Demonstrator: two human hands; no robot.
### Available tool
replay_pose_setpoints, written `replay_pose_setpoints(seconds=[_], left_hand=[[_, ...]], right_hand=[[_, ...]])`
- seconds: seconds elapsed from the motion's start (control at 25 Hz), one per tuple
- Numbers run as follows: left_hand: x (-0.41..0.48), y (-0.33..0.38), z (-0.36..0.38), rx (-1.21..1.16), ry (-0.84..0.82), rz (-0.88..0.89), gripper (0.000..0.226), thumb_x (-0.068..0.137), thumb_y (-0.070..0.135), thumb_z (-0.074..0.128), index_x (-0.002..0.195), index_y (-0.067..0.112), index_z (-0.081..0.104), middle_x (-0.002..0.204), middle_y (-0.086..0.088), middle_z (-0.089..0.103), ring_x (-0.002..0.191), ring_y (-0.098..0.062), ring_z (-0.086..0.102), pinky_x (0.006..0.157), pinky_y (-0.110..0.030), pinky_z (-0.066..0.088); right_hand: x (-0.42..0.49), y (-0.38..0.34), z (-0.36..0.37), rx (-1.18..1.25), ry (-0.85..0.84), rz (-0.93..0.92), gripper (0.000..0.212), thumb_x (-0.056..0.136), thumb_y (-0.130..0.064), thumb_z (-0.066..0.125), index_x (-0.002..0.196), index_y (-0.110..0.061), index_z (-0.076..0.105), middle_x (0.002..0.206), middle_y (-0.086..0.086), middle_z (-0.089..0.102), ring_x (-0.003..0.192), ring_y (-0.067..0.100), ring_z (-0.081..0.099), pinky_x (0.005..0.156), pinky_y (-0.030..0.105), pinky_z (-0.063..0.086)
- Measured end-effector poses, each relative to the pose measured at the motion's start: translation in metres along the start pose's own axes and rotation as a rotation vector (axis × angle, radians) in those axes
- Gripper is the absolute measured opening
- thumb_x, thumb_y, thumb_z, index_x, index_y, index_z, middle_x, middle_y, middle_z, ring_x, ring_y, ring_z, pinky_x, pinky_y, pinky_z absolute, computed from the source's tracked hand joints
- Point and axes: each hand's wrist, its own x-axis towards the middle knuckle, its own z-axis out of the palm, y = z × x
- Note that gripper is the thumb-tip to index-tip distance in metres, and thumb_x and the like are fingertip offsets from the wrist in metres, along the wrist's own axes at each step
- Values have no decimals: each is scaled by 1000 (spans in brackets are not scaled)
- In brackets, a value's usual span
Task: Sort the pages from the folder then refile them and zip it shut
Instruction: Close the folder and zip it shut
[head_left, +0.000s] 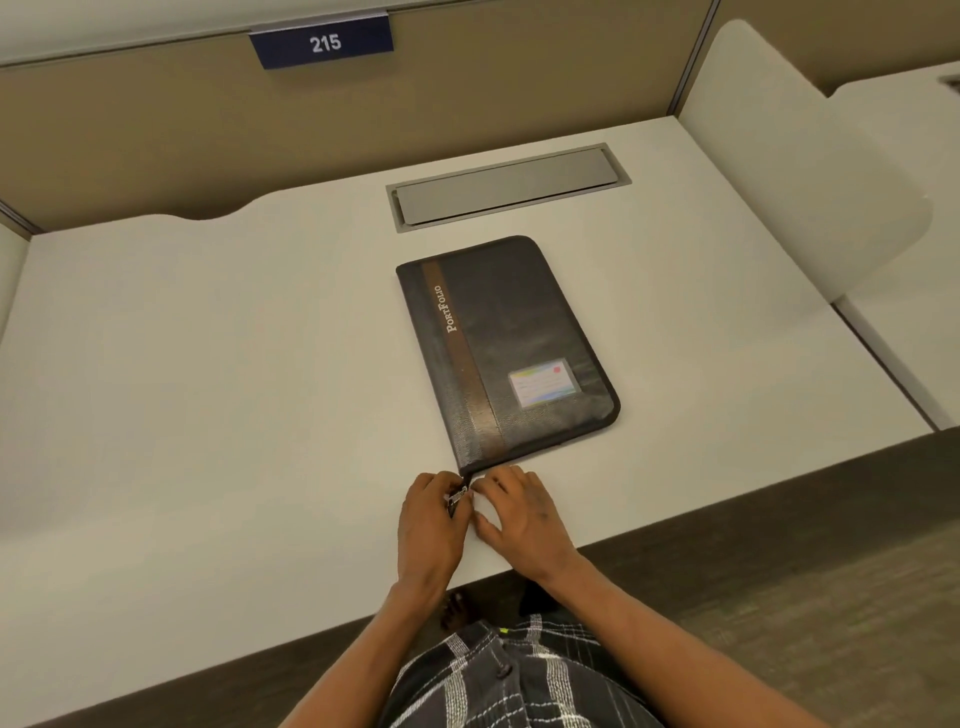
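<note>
A black zip folder (511, 343) marked "PortFolio", with a brown stripe and a small label window, lies closed and flat on the white desk (208, 389). Its near left corner points toward me. My left hand (428, 525) pinches the metal zipper pull (457, 498) on the short tail at that corner. My right hand (522, 512) rests just right of the pull, fingers curled down on the desk beside the tail; I cannot see whether it grips anything. No loose pages are in view.
A grey cable hatch (506, 187) is set into the desk behind the folder. Beige partition walls (130, 130) stand at the back, with a "215" plate (322, 44) on top. A white side divider (789, 171) rises on the right. The desk's front edge runs just under my wrists.
</note>
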Motion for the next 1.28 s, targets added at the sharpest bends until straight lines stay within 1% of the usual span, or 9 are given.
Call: replay_pose_setpoints(seconds=[0.12, 0.24, 0.4, 0.52, 0.72, 0.8, 0.92, 1.08, 1.28], left_hand=[[6, 1, -1, -56, -18, 7, 11, 99, 20, 68, 107, 25, 72, 100, 14, 69, 93, -3, 64, 83, -18, 49], [10, -7, -3, -68, -45, 19, 15, 99, 20, 69, 112, 23, 76, 103, 12, 74, 95, -1, 66, 87, -22, 53], [10, -7, -7, -53, -75, 37, 18, 101, 18, 66, 117, 19, 75, 106, 10, 72, 97, -5, 65, 84, -10, 45], [8, -7, -8, -66, -58, 31, 18, 101, 16, 67, 116, 17, 75, 105, 8, 72, 94, -3, 65, 81, -9, 45], [11, -6, -8, -112, -56, -5, 13, 98, 19, 72, 110, 17, 77, 97, 12, 73, 90, 8, 64, 76, -4, 44], [14, -9, -11, -123, -77, -20, 12, 96, 20, 74, 107, 17, 78, 96, 12, 73, 88, 6, 65, 76, -5, 46], [18, -12, -16, -78, -117, -17, 11, 96, 22, 75, 106, 19, 78, 94, 12, 73, 86, 2, 66, 75, -3, 46], [19, -8, -16, -70, -132, -11, 7, 95, 16, 75, 101, 17, 79, 89, 9, 75, 82, 0, 68, 72, -4, 46], [18, -8, -13, -64, -129, -18, 6, 96, 18, 74, 100, 21, 78, 87, 12, 74, 80, 2, 67, 70, -7, 47]], right_hand=[[7, -10, 2, 55, 2, 73, 24, 96, -36, 59, 113, -19, 63, 107, -5, 55, 91, 11, 52, 81, 30, 49], [11, -14, 1, 83, 38, 155, 19, 98, -38, 60, 104, -21, 66, 102, -7, 56, 81, 9, 50, 75, 27, 48], [12, -20, 4, 100, 62, 208, 16, 97, -35, 62, 103, -21, 67, 101, -7, 56, 81, 6, 45, 77, 22, 40], [12, -20, 5, 69, 75, 189, 12, 97, -31, 64, 100, -20, 67, 98, -7, 57, 80, 7, 48, 75, 24, 43], [8, -14, 4, -25, 77, 82, 19, 103, -31, 49, 99, -19, 64, 94, -5, 56, 76, 9, 51, 69, 29, 47], [8, -12, 1, -28, 83, 71, 20, 103, -29, 48, 95, -19, 64, 91, -4, 57, 75, 10, 51, 68, 30, 47], [10, -12, 0, 2, 93, 119, 18, 101, -29, 54, 89, -19, 63, 84, -5, 56, 70, 7, 44, 65, 27, 42], [10, -15, 2, -20, 137, 192, 26, 100, -33, 51, 81, -19, 62, 76, -6, 55, 63, 7, 39, 61, 28, 40], [12, -11, 2, -46, 128, 259, 22, 100, -32, 57, 83, -20, 66, 76, -6, 59, 60, 6, 40, 61, 25, 35]])
